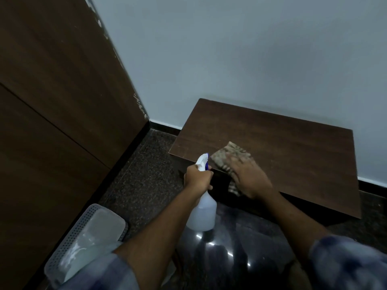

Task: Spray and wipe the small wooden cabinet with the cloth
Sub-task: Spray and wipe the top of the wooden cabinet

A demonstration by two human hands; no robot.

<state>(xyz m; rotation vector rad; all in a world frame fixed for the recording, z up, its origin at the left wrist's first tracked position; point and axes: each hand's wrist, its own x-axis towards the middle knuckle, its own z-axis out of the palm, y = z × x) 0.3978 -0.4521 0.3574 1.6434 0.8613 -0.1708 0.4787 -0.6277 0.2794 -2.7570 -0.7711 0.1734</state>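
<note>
The small wooden cabinet [293, 151] stands low against the pale wall, its dark brown top facing me. My right hand [250, 178] presses a striped brownish cloth [228, 153] flat on the top near its front left corner; the hand is blurred, and part of the cloth hangs over the front edge. My left hand [198, 177] grips the neck of a translucent white spray bottle [202, 214] with a white and blue trigger head, held upright just left of the cabinet's corner, above the floor.
A tall dark wooden door or wardrobe panel [58, 101] fills the left side. A grey perforated plastic basket [83, 237] sits on the dark speckled floor at lower left. A black skirting runs along the wall's base.
</note>
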